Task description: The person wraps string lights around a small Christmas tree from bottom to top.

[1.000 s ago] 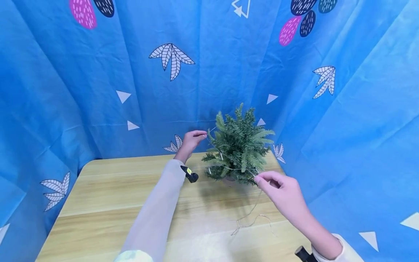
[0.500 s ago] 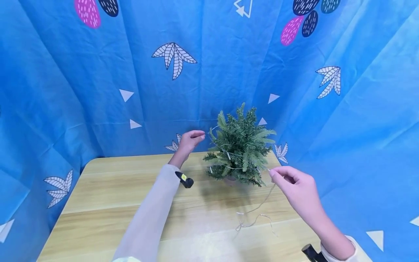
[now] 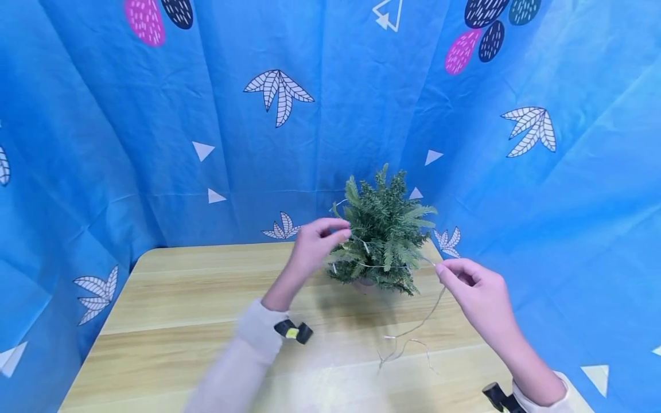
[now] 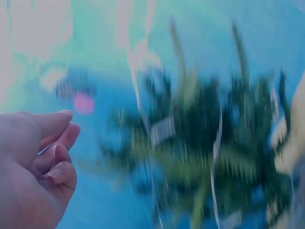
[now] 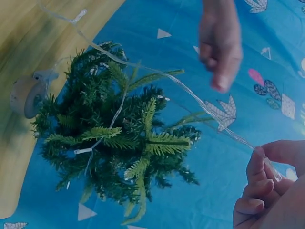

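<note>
A small artificial pine tree [image 3: 387, 229] stands on the wooden table, its round base [image 5: 24, 98] visible in the right wrist view. A thin clear wire of string lights [image 5: 183, 90] with small white bulbs runs around its branches. My right hand [image 3: 475, 287], right of the tree, pinches the wire between thumb and index finger, holding a stretch of it taut towards the branches. My left hand [image 3: 317, 244] is at the tree's left side, its fingertips overlapping the outer branches in the head view. In the blurred left wrist view, nothing shows between its bent fingers [image 4: 62, 174].
The loose tail of the wire [image 3: 408, 339] hangs from my right hand onto the table [image 3: 206, 298] in front of the tree. A blue patterned curtain [image 3: 279, 149] encloses the table behind and at the sides.
My right hand has drawn the wire outward to the right, away from the tree. My left hand has left the wire at the back left and come nearer and to the right.
</note>
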### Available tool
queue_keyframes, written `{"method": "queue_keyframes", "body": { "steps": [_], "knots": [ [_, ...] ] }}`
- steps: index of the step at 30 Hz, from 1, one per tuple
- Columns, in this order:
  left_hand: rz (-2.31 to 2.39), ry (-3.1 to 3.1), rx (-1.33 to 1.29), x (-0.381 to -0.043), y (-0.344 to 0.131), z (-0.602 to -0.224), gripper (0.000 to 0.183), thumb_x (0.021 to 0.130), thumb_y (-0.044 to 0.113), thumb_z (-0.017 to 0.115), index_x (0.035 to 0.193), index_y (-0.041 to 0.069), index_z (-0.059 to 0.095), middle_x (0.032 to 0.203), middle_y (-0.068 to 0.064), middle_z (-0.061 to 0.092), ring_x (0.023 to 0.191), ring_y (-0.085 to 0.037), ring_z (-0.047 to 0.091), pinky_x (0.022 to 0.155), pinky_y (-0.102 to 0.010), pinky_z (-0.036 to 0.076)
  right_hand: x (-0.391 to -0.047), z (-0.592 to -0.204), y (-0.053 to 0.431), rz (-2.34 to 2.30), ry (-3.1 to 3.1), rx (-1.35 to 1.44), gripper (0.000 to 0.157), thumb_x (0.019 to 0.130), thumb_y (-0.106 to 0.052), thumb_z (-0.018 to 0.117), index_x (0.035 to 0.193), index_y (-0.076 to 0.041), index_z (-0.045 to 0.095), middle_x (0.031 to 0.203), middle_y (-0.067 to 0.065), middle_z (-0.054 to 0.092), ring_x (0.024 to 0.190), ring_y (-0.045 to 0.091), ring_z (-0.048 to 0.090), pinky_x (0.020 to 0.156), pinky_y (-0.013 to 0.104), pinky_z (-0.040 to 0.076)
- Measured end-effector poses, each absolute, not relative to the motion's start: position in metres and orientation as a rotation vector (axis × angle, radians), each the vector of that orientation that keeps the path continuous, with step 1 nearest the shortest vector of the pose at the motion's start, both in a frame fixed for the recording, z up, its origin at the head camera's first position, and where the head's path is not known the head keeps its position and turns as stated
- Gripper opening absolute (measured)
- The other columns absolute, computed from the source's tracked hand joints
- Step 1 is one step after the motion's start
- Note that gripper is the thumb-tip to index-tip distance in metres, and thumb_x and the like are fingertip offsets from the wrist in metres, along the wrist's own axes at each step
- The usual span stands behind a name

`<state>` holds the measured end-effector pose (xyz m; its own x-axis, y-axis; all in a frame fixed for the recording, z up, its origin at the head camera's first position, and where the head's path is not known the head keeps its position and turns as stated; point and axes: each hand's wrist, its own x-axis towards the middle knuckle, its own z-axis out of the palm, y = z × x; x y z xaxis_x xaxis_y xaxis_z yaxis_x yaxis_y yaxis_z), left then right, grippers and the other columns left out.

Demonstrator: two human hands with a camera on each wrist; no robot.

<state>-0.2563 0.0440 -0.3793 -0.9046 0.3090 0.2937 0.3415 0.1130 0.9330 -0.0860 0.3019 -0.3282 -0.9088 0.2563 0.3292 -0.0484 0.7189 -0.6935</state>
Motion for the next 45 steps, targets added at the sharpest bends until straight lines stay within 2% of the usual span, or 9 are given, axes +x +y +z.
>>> {"method": "queue_keyframes", "body": {
  "steps": [3,5,13,19,23,32,36,41,45],
  "knots": [
    [-1.855,-2.323,-0.903,-0.229,0.072,-0.367,0.023,0.093,0.028,0.072,0.114,0.019,0.075,0.103,0.003,0.071,0.065,-0.013,0.056,0.058,-0.022,0.051,-0.087,-0.328,0.303,1.028,-2.548,-0.150,0.021,0.097,-0.033,0.069,0.100,-0.014,0.077,0.073,0.001,0.063,0.060,0.012,0.049,0.053,0.026,0.042],
    [-1.757,-2.319,-1.050,-0.217,0.090,-0.364,0.024,0.094,0.027,0.071,0.117,0.019,0.075,0.106,0.007,0.071,0.062,-0.011,0.052,0.058,-0.022,0.050,-0.088,-0.329,0.303,1.031,-2.571,-0.144,0.022,0.097,-0.034,0.068,0.100,-0.014,0.077,0.074,0.000,0.064,0.061,0.013,0.051,0.054,0.026,0.043],
    [-1.608,-2.356,-1.264,-0.206,0.125,-0.367,0.023,0.096,0.025,0.070,0.117,0.018,0.076,0.109,0.008,0.072,0.089,0.002,0.062,0.076,-0.015,0.053,-0.091,-0.331,0.303,1.073,-2.597,-0.094,0.021,0.097,-0.034,0.069,0.099,-0.014,0.077,0.077,-0.001,0.068,0.061,0.014,0.053,0.053,0.028,0.044],
    [-1.655,-2.311,-1.263,-0.207,0.132,-0.373,0.019,0.096,0.023,0.070,0.111,0.015,0.078,0.104,0.009,0.073,0.091,0.003,0.063,0.078,-0.013,0.053,-0.094,-0.328,0.307,1.061,-2.614,-0.070,0.020,0.098,-0.033,0.068,0.100,-0.014,0.077,0.081,0.003,0.071,0.062,0.013,0.054,0.054,0.027,0.045],
    [-1.705,-2.276,-1.216,-0.208,0.133,-0.377,0.016,0.095,0.022,0.071,0.106,0.014,0.079,0.100,0.008,0.074,0.088,0.003,0.064,0.077,-0.014,0.054,-0.094,-0.326,0.308,1.071,-2.643,-0.076,0.023,0.098,-0.035,0.067,0.102,-0.014,0.077,0.084,0.001,0.072,0.066,0.013,0.056,0.056,0.027,0.046],
    [-1.872,-2.278,-1.059,-0.210,0.133,-0.381,0.013,0.092,0.027,0.074,0.101,0.019,0.080,0.097,0.011,0.074,0.075,-0.002,0.060,0.068,-0.021,0.054,-0.090,-0.315,0.316,1.041,-2.728,-0.044,0.026,0.097,-0.035,0.069,0.109,-0.013,0.076,0.077,0.005,0.064,0.061,0.015,0.049,0.052,0.028,0.043],
    [-1.952,-2.298,-0.985,-0.211,0.133,-0.384,0.013,0.092,0.030,0.074,0.101,0.023,0.080,0.096,0.015,0.073,0.067,-0.007,0.055,0.063,-0.023,0.051,-0.090,-0.309,0.323,0.921,-2.788,-0.028,0.025,0.096,-0.036,0.070,0.108,-0.015,0.076,0.085,0.004,0.067,0.066,0.014,0.050,0.055,0.027,0.043],
    [-1.985,-2.290,-0.935,-0.214,0.130,-0.386,0.009,0.092,0.031,0.075,0.098,0.027,0.080,0.092,0.016,0.071,0.066,-0.008,0.055,0.062,-0.024,0.051,-0.092,-0.306,0.333,0.535,-2.743,0.154,0.013,0.092,-0.021,0.076,0.104,-0.016,0.079,0.096,0.000,0.074,0.072,0.011,0.053,0.054,0.024,0.041],
    [-2.036,-2.273,-0.912,-0.216,0.128,-0.385,0.009,0.093,0.029,0.074,0.099,0.025,0.080,0.084,0.009,0.068,0.062,-0.009,0.053,0.059,-0.025,0.049,-0.093,-0.305,0.343,0.205,-2.617,0.331,0.016,0.082,-0.010,0.082,0.097,-0.014,0.080,0.089,0.000,0.076,0.075,0.014,0.060,0.049,0.021,0.038]
  ]
}}
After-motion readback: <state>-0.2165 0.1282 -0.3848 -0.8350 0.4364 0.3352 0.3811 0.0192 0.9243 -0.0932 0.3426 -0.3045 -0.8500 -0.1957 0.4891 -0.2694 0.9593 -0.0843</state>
